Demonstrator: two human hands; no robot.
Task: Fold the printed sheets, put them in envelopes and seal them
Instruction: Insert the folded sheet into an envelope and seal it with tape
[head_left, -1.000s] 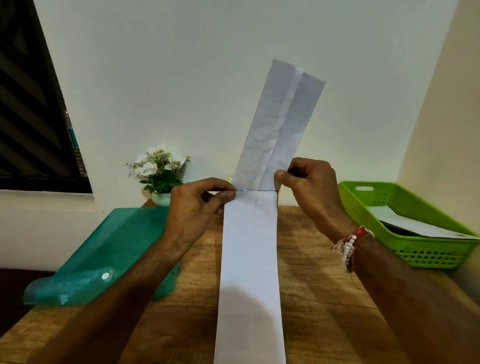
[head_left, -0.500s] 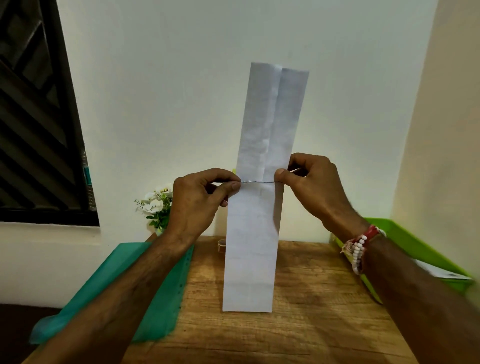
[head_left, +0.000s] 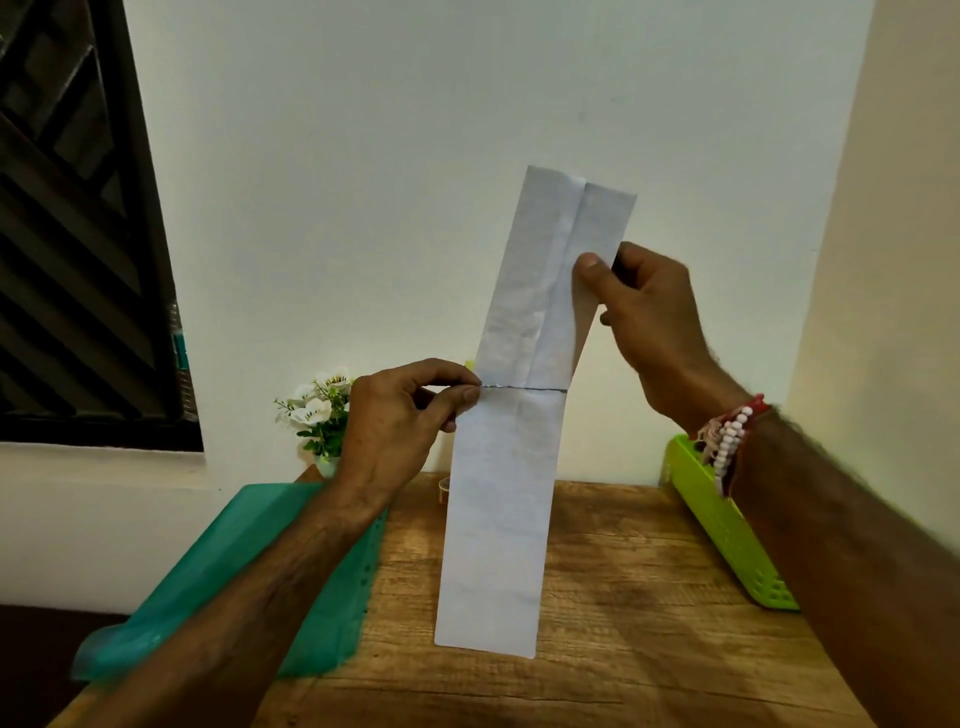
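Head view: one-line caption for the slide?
Left hand pinches the folded sheet at its cross crease, right hand grips its upper half, held roughly upright over the wooden table.

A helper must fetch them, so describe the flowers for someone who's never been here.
Start at the wooden table against the white wall. At its back left, beyond the teal folder, stand the flowers. Only plant there: white blooms, green leaves, small pale pot.

Dark barred window (head_left: 78, 234) in a plain white wall (head_left: 363, 156) — far right of the window a cream side wall (head_left: 893, 260), below-right a wood-grain surface (head_left: 623, 571).
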